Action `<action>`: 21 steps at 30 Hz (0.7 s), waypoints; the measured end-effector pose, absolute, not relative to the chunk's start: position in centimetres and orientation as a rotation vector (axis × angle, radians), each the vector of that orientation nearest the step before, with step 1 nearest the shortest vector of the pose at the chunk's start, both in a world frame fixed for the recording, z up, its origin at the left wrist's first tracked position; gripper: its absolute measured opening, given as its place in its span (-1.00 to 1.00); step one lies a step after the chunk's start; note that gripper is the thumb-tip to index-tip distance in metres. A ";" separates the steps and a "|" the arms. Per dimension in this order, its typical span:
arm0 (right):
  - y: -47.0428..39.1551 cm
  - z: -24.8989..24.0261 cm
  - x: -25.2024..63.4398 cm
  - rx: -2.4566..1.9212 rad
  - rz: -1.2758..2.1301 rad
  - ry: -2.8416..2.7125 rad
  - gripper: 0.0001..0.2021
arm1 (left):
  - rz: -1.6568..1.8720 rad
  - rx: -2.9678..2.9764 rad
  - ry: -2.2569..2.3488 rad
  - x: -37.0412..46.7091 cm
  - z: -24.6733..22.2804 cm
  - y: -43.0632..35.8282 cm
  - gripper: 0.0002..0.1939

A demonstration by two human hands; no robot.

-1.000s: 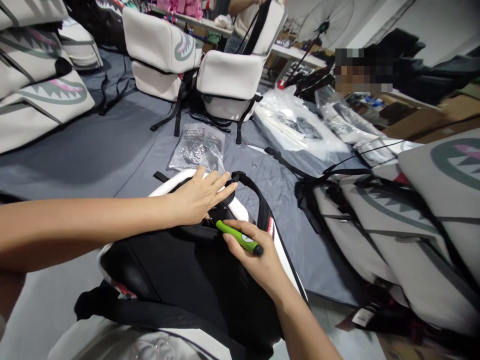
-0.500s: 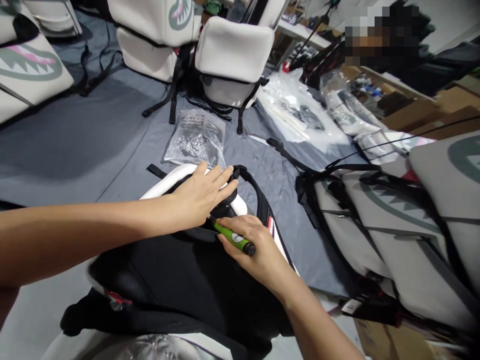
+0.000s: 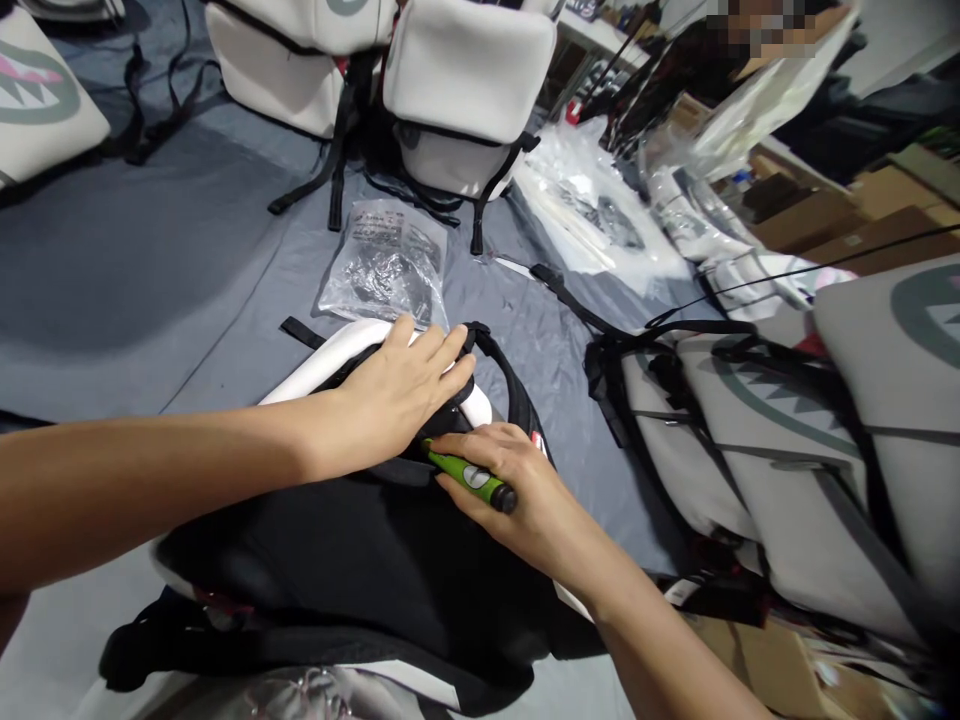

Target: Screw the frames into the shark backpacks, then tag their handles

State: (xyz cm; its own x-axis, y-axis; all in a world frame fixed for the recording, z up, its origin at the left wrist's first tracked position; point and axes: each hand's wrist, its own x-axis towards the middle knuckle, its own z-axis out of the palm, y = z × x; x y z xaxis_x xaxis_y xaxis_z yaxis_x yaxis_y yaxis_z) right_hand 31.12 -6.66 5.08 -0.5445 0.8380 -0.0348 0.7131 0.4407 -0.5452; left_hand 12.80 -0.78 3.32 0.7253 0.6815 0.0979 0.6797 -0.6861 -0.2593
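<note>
A black and white backpack lies in front of me with its top opening parted. My left hand rests on its white upper edge, fingers stretched out and lying over it. My right hand is closed around a green marker pen with a black end. The pen's far end reaches into the dark opening beneath my left palm, so its tip is hidden. A black strap curves up beside my right hand.
A clear plastic bag lies just beyond the backpack on the grey cloth. White backpacks stand at the back; several more lean at the right. Plastic-wrapped items and cardboard boxes sit behind, near another person.
The view has shifted slightly. My right hand and the pen are slightly lower, with the pen's tip deeper in the opening. At the back, a pale sheet now shows by the other person.
</note>
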 end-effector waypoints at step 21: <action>-6.7 5.6 31.3 -1.237 0.754 -2.526 -0.74 | -0.008 -2.688 -1.083 12.8 3.3 -0.9 -0.31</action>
State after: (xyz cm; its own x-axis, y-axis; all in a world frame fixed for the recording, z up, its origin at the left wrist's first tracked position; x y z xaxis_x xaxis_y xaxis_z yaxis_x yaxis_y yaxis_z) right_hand 31.30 -6.71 5.57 -0.6174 0.7864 -0.0193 0.6683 0.5115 -0.5402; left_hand 12.83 -0.85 3.33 0.7247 0.6824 0.0954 0.6838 -0.6951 -0.2220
